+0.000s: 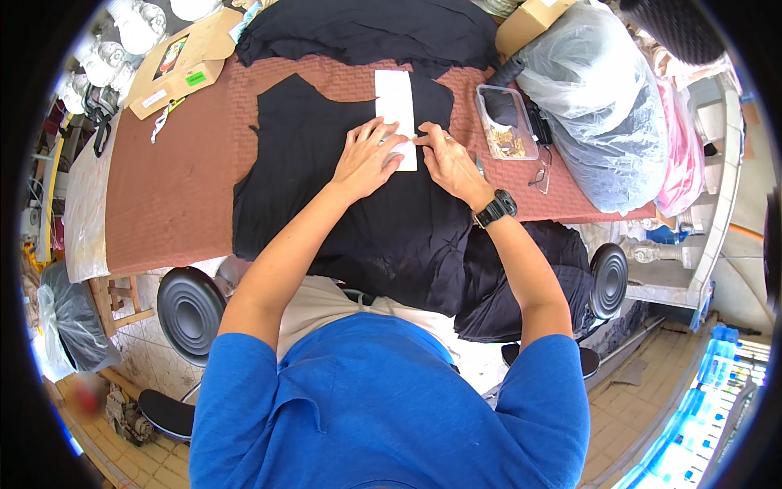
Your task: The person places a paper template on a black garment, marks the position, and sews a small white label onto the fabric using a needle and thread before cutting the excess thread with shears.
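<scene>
The left hand [368, 155] lies flat, fingers spread, on the lower end of a white paper strip [397, 110], pressing it onto a black fabric piece [342, 187]. The right hand [446, 155] sits just beside it with fingertips pinched together at the strip's right edge; whether they grip the paper, a pin or only the cloth is too small to tell. A black wristwatch [495, 208] rides on that wrist.

The strip runs lengthways away from the person, its far end lying loose near the cut neckline of the fabric. The cloth covers the middle of a brown-covered table [171, 179] and its near edge hangs over towards the person's lap.

Judging from this, the main risk is the strip creeping: only its near end is held down, so a pull from the pinching fingers could swing the far end off line. The overhanging cloth may drag the whole piece towards the lap and wrinkle it under the paper.

Further out, a clear plastic box [507, 122] of small brownish bits stands near the right elbow's path, with spectacles [542, 173] beside it; a wide sweep could knock either. More black cloth [366, 33] lies heaped at the table's far side, a cardboard box [175, 65] at its left
</scene>
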`<control>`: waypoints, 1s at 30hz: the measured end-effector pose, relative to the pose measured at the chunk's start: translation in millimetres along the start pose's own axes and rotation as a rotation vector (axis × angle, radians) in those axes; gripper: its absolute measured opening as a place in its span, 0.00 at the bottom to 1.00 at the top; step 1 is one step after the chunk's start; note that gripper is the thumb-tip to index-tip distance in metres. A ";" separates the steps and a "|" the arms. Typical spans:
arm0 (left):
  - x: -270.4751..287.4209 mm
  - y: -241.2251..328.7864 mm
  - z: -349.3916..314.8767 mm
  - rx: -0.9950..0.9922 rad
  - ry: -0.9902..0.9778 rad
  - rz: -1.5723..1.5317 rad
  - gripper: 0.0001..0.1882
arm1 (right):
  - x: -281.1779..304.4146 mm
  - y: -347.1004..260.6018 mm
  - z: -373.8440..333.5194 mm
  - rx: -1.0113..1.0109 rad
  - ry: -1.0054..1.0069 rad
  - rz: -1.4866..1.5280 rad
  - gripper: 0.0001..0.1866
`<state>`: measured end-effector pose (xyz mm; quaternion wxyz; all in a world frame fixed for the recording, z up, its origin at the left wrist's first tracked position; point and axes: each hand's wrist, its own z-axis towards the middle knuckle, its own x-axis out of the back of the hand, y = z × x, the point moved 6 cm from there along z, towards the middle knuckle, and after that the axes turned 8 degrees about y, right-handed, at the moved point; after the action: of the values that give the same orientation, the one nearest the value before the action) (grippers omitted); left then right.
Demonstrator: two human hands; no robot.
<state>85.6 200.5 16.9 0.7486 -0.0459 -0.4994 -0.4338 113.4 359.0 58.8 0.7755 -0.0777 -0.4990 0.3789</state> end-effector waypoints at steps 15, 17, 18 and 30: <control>10.2 -12.7 19.0 0.575 -0.024 0.008 0.27 | 4.0 -8.8 -1.7 0.055 -0.069 -0.092 0.19; 7.6 -20.6 25.5 0.675 -0.056 -0.034 0.25 | 2.1 -8.2 -2.0 0.090 -0.054 -0.086 0.19; 6.8 -25.2 27.4 0.707 -0.023 -0.076 0.23 | 0.4 -7.0 -2.8 0.060 -0.073 -0.102 0.19; 60.5 2.3 57.3 0.469 0.304 -0.365 0.10 | -2.3 -1.4 -4.0 0.031 -0.062 -0.080 0.17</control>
<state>54.1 194.2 93.9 0.7145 0.2830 -0.4683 -0.4361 116.9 357.5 55.9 0.7753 -0.0340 -0.5196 0.3574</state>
